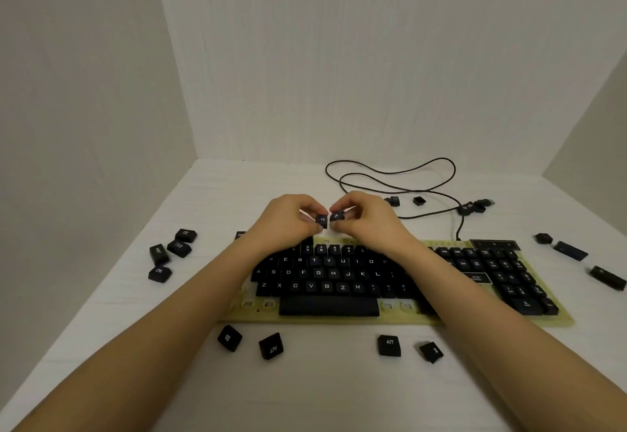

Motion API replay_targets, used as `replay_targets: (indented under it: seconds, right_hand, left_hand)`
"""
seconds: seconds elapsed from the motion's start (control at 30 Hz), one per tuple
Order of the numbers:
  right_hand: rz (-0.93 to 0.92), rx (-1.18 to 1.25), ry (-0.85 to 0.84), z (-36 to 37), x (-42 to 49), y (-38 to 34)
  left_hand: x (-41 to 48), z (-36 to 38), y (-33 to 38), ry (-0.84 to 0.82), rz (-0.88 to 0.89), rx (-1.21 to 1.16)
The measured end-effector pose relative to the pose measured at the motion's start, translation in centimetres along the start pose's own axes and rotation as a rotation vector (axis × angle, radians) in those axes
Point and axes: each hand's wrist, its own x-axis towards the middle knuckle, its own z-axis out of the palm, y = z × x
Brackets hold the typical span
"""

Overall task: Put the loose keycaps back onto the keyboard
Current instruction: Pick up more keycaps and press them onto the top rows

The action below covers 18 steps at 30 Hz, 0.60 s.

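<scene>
A: Head view: hand status?
B: A small black square keycap (pixel 322 219) is pinched by the left hand (pixel 288 221). A second black keycap (pixel 337 216) is pinched by the right hand (pixel 366 218). Both are held just above the top row of the yellowed plastic keyboard with black keys (pixel 305 319).
A: Other loose keycaps?
B: Scattered on the white table (pixel 339 391): a left cluster (pixel 179 248), four front keycaps (pixel 389 345), more near the black cable (pixel 390 172).

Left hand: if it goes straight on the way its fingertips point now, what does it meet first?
Most likely the small keycap pinched by the right hand. The left hand, pinching its own keycap, points rightward at it; the two caps look almost touching, though depth is unclear.
</scene>
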Motion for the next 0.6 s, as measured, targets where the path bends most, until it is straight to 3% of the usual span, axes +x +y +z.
replay_targets:
  seconds: [0.13,0.3,0.6]
  right_hand:
    - [-0.013,0.066,-0.027,-0.34,-0.41,-0.12]
    - [0.013,0.078,-0.204,-0.91,-0.43,0.07]
    - [-0.011,0.055,-0.204,-0.75,-0.53,-0.02]
  left_hand:
    - [-0.14,0.01,-0.06,-0.051,-0.027,-0.009]
    - [-0.26,-0.08,-0.02,-0.094,-0.039,0.035]
    - [-0.49,-0.42,-0.06,-0.118,-0.014,0.069]
